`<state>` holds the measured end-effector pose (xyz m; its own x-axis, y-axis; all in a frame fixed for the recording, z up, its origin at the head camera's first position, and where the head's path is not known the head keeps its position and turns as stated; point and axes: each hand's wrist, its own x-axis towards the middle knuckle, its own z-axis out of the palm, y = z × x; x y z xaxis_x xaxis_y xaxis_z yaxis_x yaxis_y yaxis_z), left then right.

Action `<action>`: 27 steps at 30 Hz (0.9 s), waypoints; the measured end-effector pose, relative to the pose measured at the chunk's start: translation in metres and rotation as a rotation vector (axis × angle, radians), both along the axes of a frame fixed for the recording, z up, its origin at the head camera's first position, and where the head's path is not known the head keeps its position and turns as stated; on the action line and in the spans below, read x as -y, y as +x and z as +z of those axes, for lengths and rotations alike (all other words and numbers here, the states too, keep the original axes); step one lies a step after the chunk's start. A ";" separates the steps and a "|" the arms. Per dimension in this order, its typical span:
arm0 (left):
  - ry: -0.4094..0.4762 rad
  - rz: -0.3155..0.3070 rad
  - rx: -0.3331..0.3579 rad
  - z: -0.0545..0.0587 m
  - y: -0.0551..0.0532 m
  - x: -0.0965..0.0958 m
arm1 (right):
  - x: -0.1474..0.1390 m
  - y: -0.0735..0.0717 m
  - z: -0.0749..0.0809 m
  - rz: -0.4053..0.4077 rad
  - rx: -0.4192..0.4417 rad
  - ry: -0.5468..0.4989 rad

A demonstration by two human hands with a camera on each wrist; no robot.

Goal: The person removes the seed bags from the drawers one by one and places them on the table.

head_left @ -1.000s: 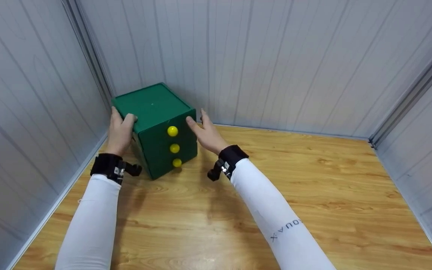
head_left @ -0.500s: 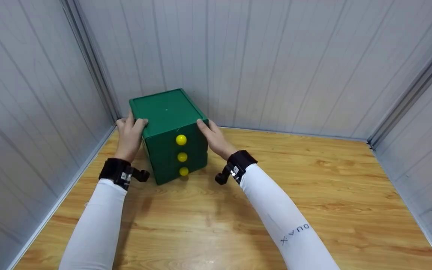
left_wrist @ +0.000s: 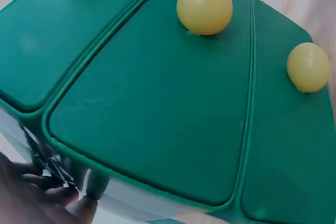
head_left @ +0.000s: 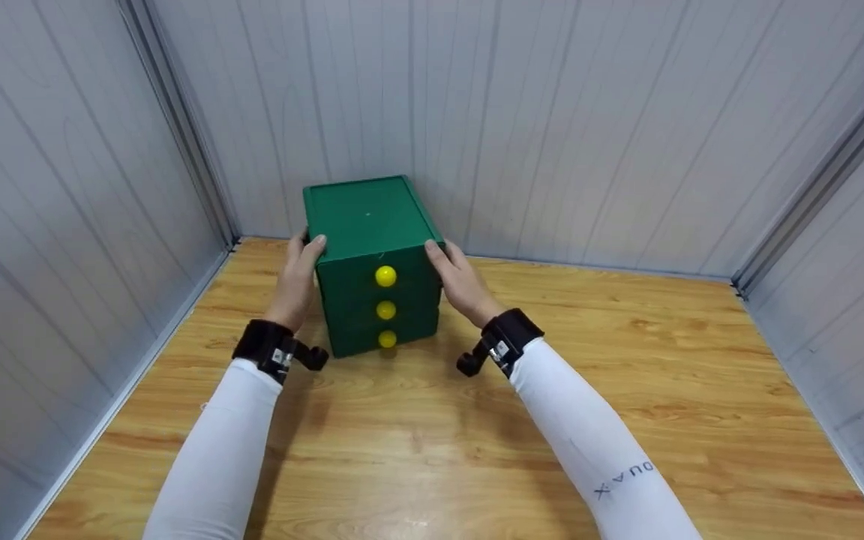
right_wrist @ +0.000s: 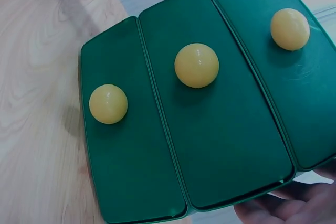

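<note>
A green cabinet [head_left: 368, 214] of three stacked drawers stands near the back wall, its front turned towards me. Each drawer front bears a round yellow knob [head_left: 385, 276]. My left hand [head_left: 297, 281] grips the cabinet's left side, thumb at the top front edge. On the opposite side, my right hand [head_left: 466, 285] holds it with the thumb over the top corner. The left wrist view shows the fingers [left_wrist: 65, 198] against the cabinet's side; in the right wrist view, other fingers [right_wrist: 294, 203] lie along the side below the drawer fronts [right_wrist: 226, 135]. All drawers are closed.
Pale panel walls rise at the back [head_left: 552, 127], left [head_left: 49, 225] and right [head_left: 837, 300]. Wood-patterned flooring [head_left: 627, 322] spreads between them. A black camera band [head_left: 511, 337] circles each wrist over white sleeves.
Both hands have shifted the cabinet to the right, away from the left corner, and turned its front more squarely towards me. The right hand has closed onto its side.
</note>
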<state>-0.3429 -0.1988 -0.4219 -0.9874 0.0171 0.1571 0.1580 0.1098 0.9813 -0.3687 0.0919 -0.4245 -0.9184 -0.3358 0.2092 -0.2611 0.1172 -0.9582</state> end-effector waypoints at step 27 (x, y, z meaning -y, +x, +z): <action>0.001 -0.022 0.056 -0.003 -0.029 -0.104 | -0.092 0.021 -0.009 -0.290 0.020 0.039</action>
<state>-0.3721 -0.0943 -0.4248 -0.9941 0.0387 0.1014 0.1050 0.1061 0.9888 -0.3479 0.1840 -0.4335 -0.9811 -0.0662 0.1818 -0.1921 0.2206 -0.9563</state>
